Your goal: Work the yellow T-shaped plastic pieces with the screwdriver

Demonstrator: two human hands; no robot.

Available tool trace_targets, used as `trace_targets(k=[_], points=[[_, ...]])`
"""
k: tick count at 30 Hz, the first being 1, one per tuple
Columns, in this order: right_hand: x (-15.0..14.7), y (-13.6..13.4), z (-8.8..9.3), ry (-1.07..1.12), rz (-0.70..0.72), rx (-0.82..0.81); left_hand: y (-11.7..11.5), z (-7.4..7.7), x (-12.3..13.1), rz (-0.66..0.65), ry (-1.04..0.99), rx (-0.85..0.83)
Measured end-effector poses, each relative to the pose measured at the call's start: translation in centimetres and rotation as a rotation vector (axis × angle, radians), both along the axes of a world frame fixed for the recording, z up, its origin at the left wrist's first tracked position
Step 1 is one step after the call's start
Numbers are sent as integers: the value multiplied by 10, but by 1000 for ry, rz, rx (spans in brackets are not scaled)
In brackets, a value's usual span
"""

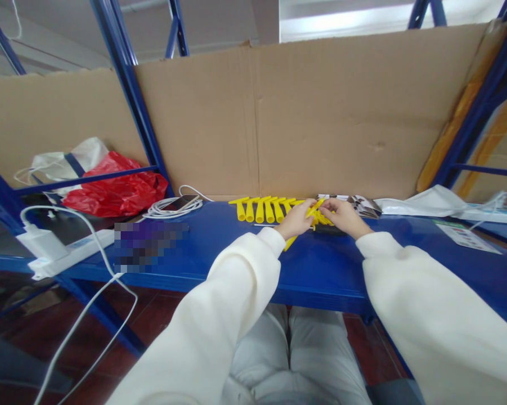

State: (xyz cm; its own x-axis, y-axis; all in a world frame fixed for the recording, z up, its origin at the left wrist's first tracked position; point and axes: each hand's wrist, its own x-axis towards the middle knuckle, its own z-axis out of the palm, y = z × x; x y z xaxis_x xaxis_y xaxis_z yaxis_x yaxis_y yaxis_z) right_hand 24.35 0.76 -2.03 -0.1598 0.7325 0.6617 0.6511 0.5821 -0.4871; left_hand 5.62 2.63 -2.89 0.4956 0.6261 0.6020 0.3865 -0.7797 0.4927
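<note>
My left hand [296, 220] and my right hand [342, 216] meet over the blue shelf [219, 253], both in white sleeves. Together they pinch a yellow plastic piece [313, 209] that slants from under my left hand up toward my right fingertips; its lower tip [290, 243] pokes out below my left wrist. A row of several similar yellow T-shaped pieces [261, 208] lies side by side just left of my hands, against the cardboard wall. More yellow pieces [322, 219] are bunched under my hands, partly hidden.
A cardboard sheet [321, 112] backs the shelf. A phone with coiled white cable [175, 206], a red bag [113, 188], a white bag [67, 160] and a power strip with charger [46, 247] lie left. A booklet [365, 205] and white packaging [426, 202] lie right. Blue rack posts [129, 84] stand around.
</note>
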Motion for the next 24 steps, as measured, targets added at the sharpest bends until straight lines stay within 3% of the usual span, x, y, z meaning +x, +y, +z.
trace_targets(k=[14,24], points=[[-2,-2,2,45,36,-19,5,-3,-1,-46,-63,-43],[0,-1,2,31,64,-12,7,-8,1,-123,-184,-186]])
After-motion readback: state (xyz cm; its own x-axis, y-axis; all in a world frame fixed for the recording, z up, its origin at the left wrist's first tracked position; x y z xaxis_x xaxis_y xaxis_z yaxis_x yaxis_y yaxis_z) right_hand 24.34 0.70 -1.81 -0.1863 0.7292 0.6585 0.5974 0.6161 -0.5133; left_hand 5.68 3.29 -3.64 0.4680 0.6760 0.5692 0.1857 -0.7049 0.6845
